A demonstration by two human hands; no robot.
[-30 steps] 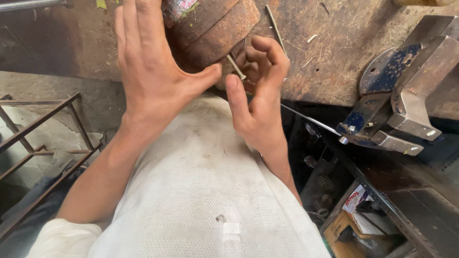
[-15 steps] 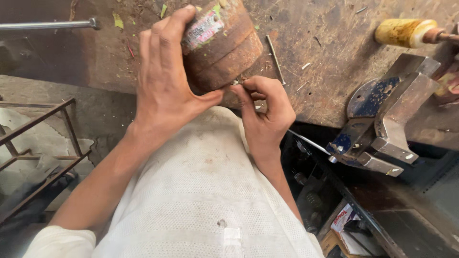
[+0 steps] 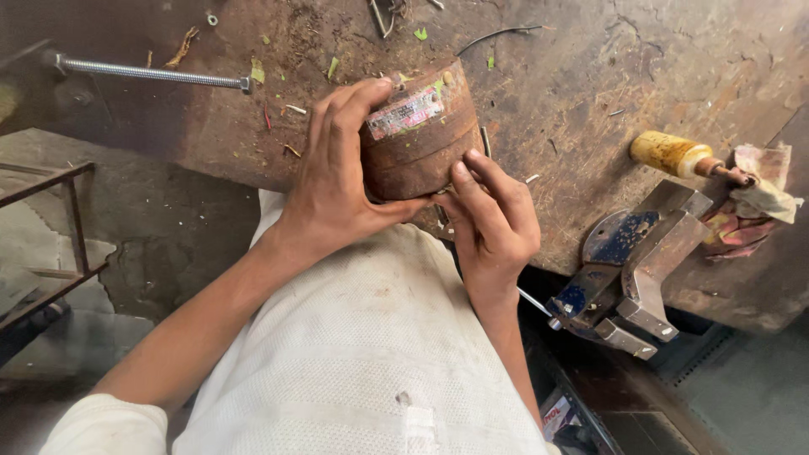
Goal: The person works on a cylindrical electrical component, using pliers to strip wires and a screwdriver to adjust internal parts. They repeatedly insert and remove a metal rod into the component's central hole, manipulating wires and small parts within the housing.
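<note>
Left grip: my left hand (image 3: 337, 190) wraps the drum (image 3: 420, 135) from its left side, fingers over the top, thumb under the near rim. Closed on it.
Right grip: my right hand (image 3: 493, 223) presses its fingers (image 3: 472, 190) against the drum's lower right edge. The fingers are curled tight there; whether they pinch a small part I cannot tell, they hide that spot.
Drum: a rusty round metal piece with ribbed bands and a worn pink label, tilted toward me, held at the near edge of the counter (image 3: 590, 84), just over my shirt.
Vise: a blue and grey vise (image 3: 628, 274) bolted at the counter's near right edge, well apart from the drum, jaws holding nothing that I can see.
Handle: a yellow tool handle (image 3: 670, 153) lies beyond the vise, beside a crumpled rag (image 3: 758, 198) near the right edge.
Rod: a threaded rod (image 3: 152, 73) lies toward the far left corner, untouched.
Scraps: green shreds, wire bits and small pins litter the far part of the counter.
Progress: the drum is up off the counter and steadied, so the hold is done; the finger work at its lower rim looks midway, nothing yet visibly removed or fitted.
</note>
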